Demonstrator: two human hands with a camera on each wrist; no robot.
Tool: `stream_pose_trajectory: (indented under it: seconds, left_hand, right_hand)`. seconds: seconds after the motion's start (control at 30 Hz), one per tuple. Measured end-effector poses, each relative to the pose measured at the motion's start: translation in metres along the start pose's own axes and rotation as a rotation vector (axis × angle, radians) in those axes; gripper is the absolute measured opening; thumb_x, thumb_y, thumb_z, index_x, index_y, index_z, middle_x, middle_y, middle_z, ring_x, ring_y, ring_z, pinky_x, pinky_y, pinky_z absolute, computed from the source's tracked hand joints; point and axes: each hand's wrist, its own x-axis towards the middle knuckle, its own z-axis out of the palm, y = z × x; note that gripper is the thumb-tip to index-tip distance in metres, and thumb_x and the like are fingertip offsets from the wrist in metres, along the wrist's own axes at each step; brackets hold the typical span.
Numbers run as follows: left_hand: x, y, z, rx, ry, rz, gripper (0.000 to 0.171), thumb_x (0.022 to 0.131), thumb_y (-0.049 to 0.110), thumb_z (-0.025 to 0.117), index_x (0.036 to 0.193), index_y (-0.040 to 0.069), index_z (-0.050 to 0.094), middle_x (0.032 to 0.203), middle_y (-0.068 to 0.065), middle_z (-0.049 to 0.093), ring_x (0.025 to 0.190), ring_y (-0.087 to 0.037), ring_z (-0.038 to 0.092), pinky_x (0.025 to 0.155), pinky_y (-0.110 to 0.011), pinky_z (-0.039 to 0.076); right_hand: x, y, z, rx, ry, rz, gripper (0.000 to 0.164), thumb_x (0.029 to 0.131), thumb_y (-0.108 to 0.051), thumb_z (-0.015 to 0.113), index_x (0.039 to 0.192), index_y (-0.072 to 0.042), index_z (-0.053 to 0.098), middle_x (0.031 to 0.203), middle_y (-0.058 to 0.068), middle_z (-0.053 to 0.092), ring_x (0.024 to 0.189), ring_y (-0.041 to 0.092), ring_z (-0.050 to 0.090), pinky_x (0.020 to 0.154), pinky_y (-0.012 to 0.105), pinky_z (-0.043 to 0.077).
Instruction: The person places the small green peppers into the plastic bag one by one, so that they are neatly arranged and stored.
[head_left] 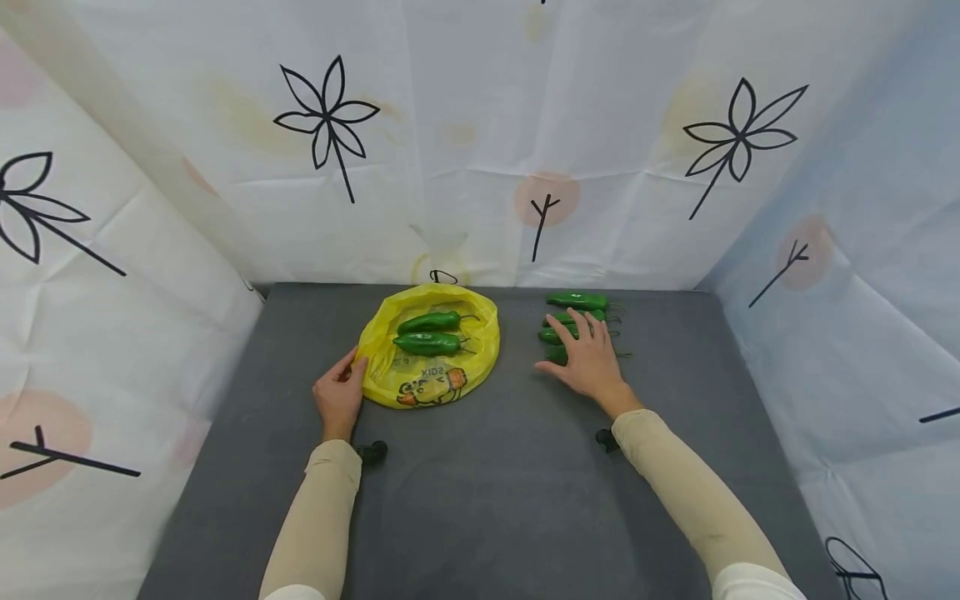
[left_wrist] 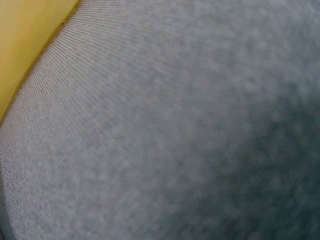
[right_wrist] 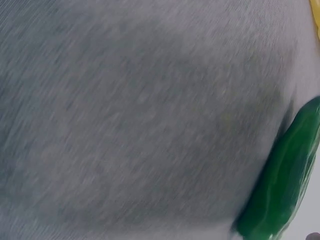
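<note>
A yellow plastic bag with a printed cartoon lies on the dark table, its opening spread wide in a round shape. Inside it are two green chili peppers, side by side with stems to the right. My left hand pinches the bag's left edge between thumb and fingers. To the right of the bag, several more green peppers lie in a column. My right hand is over the nearer ones with fingers spread, partly covering them. One pepper shows large in the right wrist view.
White cloth walls with printed leaves and twigs close off the back and both sides of the grey table. Dark wrist-worn devices sit at both wrists. Yellow bag plastic fills the left wrist view's upper left corner.
</note>
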Motion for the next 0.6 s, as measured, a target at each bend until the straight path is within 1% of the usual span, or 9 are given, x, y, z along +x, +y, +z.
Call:
stream_pose_trajectory:
  seconds: [0.1, 0.27, 0.4, 0.6]
  left_hand:
    - [-0.001, 0.003, 0.001, -0.031, -0.008, 0.018, 0.036, 0.093, 0.033, 0.076, 0.126, 0.017, 0.075, 0.117, -0.014, 0.077, 0.074, 0.006, 0.058, 0.069, -0.008, 0.044]
    - [-0.001, 0.003, 0.0, -0.031, -0.007, 0.022, 0.035, 0.093, 0.03, 0.076, 0.126, 0.016, 0.075, 0.116, -0.016, 0.077, 0.074, 0.007, 0.058, 0.069, -0.007, 0.044]
    - [0.0, 0.002, 0.0, -0.014, -0.007, 0.02, 0.036, 0.093, 0.033, 0.076, 0.126, 0.019, 0.075, 0.116, -0.013, 0.077, 0.075, 0.006, 0.058, 0.069, -0.008, 0.044]
    - [0.0, 0.001, 0.001, -0.01, -0.003, 0.02, 0.038, 0.093, 0.034, 0.077, 0.126, 0.016, 0.075, 0.112, -0.013, 0.078, 0.073, 0.005, 0.058, 0.068, -0.008, 0.043]
  right_hand:
    - [-0.005, 0.009, -0.003, 0.0, -0.006, 0.011, 0.094, 0.084, -0.07, 0.069, 0.161, -0.033, 0.031, 0.166, 0.017, 0.025, 0.15, 0.049, 0.025, 0.12, 0.067, 0.024]
    - [-0.012, 0.02, -0.003, 0.018, -0.023, 0.023, 0.093, 0.085, -0.068, 0.07, 0.161, -0.031, 0.032, 0.164, 0.018, 0.028, 0.146, 0.047, 0.03, 0.115, 0.065, 0.031]
    - [-0.016, 0.027, -0.004, 0.05, -0.02, 0.028, 0.092, 0.085, -0.065, 0.072, 0.16, -0.029, 0.034, 0.163, 0.019, 0.029, 0.143, 0.048, 0.032, 0.111, 0.066, 0.035]
    - [-0.022, 0.033, -0.006, 0.092, -0.028, 0.034, 0.09, 0.086, -0.061, 0.073, 0.16, -0.025, 0.035, 0.159, 0.022, 0.032, 0.137, 0.049, 0.035, 0.108, 0.065, 0.036]
